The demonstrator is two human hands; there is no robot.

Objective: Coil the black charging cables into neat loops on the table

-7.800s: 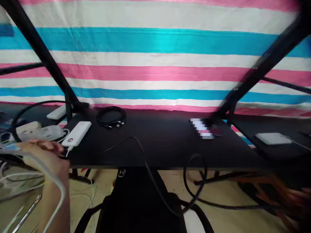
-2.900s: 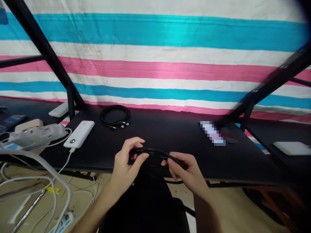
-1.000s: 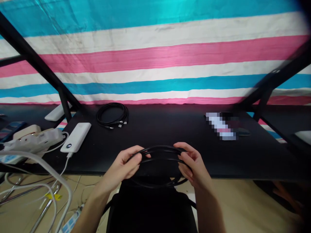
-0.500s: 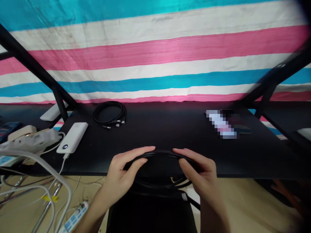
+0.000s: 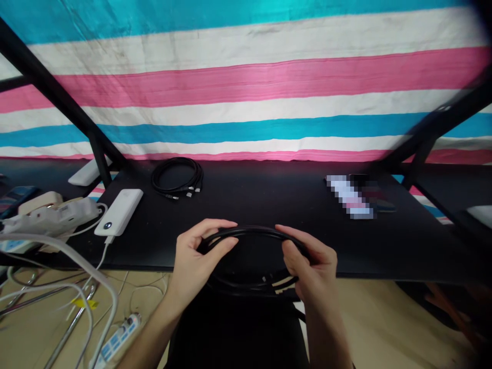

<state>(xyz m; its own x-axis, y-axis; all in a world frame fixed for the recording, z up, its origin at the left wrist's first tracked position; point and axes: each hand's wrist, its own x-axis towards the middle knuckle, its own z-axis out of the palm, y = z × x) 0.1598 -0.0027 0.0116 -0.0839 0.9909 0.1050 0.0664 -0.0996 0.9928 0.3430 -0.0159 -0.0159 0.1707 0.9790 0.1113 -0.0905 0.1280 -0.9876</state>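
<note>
A looped black cable (image 5: 255,230) is held between my two hands at the front edge of the black table (image 5: 261,195). My left hand (image 5: 205,251) grips the loop's left side between thumb and fingers. On the right side, my right hand (image 5: 309,256) pinches the same coil, thumb towards me. The lower part of the loop hangs below the table edge, with light-coloured plug ends near my right hand. Another coiled black cable (image 5: 177,177) lies at the back left of the table, its metal connectors pointing towards me.
A white power bank (image 5: 120,211) with a white cable lies at the left. Beyond it sit a white power strip (image 5: 57,218) and several tangled wires. A partly blurred phone (image 5: 349,197) lies at the right. Slanted black bars (image 5: 57,102) stand on both sides before a striped sheet (image 5: 246,77).
Both hands have lifted slightly with the cable loop. Its hanging lower part has risen, and plug ends now show near my right hand. The view has shifted a little.
</note>
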